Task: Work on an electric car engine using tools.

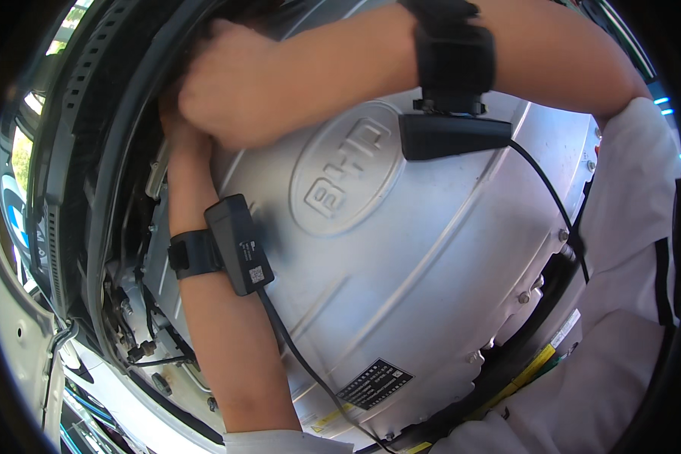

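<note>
My right hand point(223, 83) reaches across the top of a large silver metal cover point(431, 257) with a raised oval emblem, its fingers curled into the dark gap beside a black trim panel point(110, 76); what they hold is hidden. Beneath it, my left hand point(183, 130) reaches up along the cover's left side, mostly hidden behind the right hand, so its fingers do not show. Each forearm wears a black strap with a cabled black device, the left one point(238, 246) and the right one point(454, 136).
Bolts point(523, 297) line the cover's right edge. Wires and fittings point(140, 348) sit in the recess at the lower left, beside a white body panel point(26, 325). A dark label point(374, 382) is on the cover's lower part.
</note>
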### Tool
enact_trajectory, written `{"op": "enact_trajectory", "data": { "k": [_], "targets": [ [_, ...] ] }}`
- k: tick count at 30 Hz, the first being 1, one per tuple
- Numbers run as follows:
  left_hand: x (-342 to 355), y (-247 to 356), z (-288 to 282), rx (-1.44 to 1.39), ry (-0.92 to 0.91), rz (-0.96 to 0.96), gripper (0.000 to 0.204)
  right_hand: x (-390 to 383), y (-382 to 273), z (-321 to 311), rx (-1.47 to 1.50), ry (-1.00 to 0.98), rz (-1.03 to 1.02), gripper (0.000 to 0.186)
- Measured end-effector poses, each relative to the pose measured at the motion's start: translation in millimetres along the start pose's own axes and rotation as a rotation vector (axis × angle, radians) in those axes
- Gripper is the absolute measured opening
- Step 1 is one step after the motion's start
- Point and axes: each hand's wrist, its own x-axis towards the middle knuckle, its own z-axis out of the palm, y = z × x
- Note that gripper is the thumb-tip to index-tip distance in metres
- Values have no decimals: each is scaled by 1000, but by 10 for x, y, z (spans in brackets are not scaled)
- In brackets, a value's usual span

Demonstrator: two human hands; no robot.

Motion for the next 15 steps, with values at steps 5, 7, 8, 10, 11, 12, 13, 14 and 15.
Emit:
{"op": "enact_trajectory", "data": {
  "k": [5,7,8,10,11,12,13,14,15],
  "targets": [
    [-234,556,-306,-80,-87,-223,50,-56,656,403,-97,210,224,34],
    [-240,552,-311,-110,-92,-266,50,-85,601,408,-73,187,198,32],
    [-234,514,-295,-94,-38,-227,50,-72,617,384,-74,191,199,32],
    [-220,459,-319,-73,15,-191,51,19,704,314,-57,110,213,32],
    [-222,443,-314,-91,-11,-174,50,69,772,301,-48,65,223,33],
    [-226,427,-307,-109,-37,-156,50,119,845,295,-40,20,232,33],
    [-231,526,-304,-108,-45,-149,50,109,910,236,-32,-23,251,33],
    [-267,645,-311,-116,-50,-195,50,92,936,192,-27,-69,265,33],
    [-286,721,-304,-124,-55,-241,49,45,934,177,-71,-91,296,31]
  ]
}}
